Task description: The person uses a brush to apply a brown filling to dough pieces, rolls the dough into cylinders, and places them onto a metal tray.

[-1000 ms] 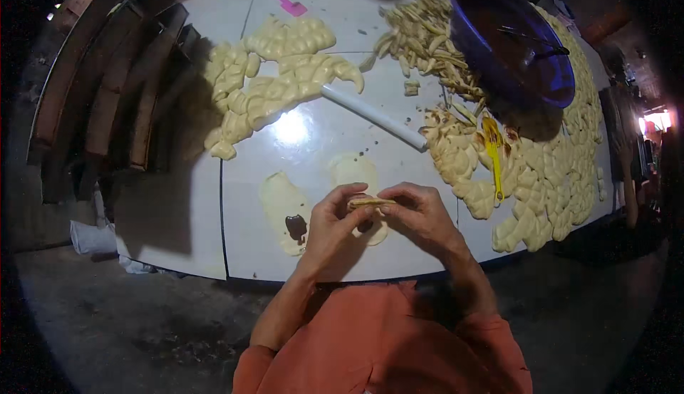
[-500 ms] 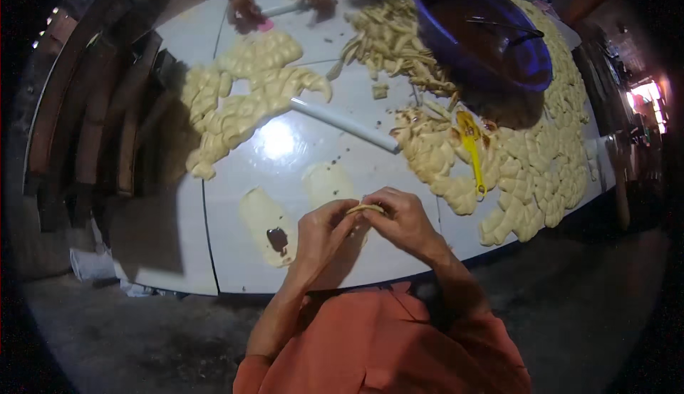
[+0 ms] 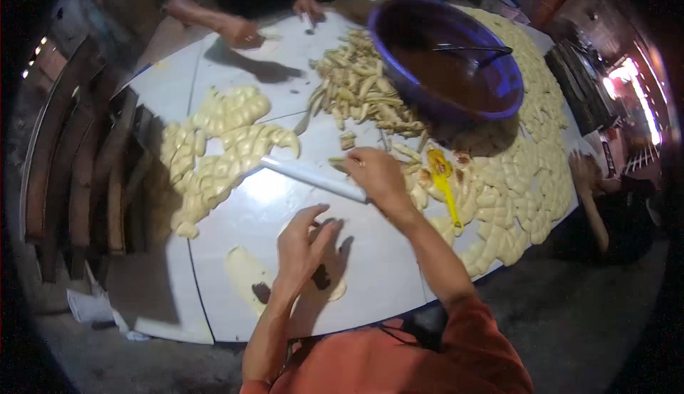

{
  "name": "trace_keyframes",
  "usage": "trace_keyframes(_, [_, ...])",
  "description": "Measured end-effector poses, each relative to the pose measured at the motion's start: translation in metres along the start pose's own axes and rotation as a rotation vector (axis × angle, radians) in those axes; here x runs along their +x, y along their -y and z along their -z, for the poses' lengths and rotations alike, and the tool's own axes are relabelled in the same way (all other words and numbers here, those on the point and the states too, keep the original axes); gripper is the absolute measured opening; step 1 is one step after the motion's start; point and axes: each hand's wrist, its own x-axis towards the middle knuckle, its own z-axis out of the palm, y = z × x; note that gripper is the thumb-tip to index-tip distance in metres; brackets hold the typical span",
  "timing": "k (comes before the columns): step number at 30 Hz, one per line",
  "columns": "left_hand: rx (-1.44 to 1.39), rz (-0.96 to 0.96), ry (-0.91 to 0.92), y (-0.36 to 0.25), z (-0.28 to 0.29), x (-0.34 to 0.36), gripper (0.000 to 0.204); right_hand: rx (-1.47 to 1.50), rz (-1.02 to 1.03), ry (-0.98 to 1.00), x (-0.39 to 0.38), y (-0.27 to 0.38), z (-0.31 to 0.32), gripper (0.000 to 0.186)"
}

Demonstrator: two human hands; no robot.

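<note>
My right hand (image 3: 379, 179) pinches a small rolled piece of dough (image 3: 337, 161) between thumb and fingers, just above the white rolling pin (image 3: 312, 178). Nearer to me, my left hand (image 3: 302, 246) hangs with its fingers apart and nothing in them. Beside it lies a flattened oval of dough (image 3: 242, 267) with a dark dab of filling (image 3: 261, 293). A second flattened piece (image 3: 338, 292), also with dark filling (image 3: 322, 277), is partly covered by my left hand and its shadow.
Dough lumps (image 3: 239, 141) lie left; more dough (image 3: 527, 205) covers the right, with a yellow spatula (image 3: 445, 189) on it. A purple basin (image 3: 518, 98) of brown filling stands beside piled rolled pieces (image 3: 367, 91). A co-worker's hand (image 3: 240, 33) works opposite. Another person's arm (image 3: 588, 180) is at right.
My hands have parted. The right has carried the small dough piece forward, toward the pile; the left has let go and stays near the flattened dough. The view has shifted.
</note>
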Motion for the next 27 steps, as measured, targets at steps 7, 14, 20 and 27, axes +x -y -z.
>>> trace_keyframes(7, [0.069,-0.034,-0.070,0.030,0.025,-0.021,0.032,-0.177,0.185,-0.168,0.012,-0.022,-0.008,0.024])
trace_keyframes(14, [0.020,0.185,-0.075,0.022,0.048,-0.038,0.032,-0.377,-0.154,-0.097,0.015,-0.085,0.067,0.026])
trace_keyframes(20, [0.067,0.050,-0.003,0.018,0.039,-0.040,0.031,-0.391,0.005,-0.192,0.034,-0.090,0.054,0.024])
trace_keyframes(27, [0.059,0.010,-0.010,0.030,0.038,-0.046,0.030,-0.506,0.292,-0.089,0.059,-0.104,0.042,0.022])
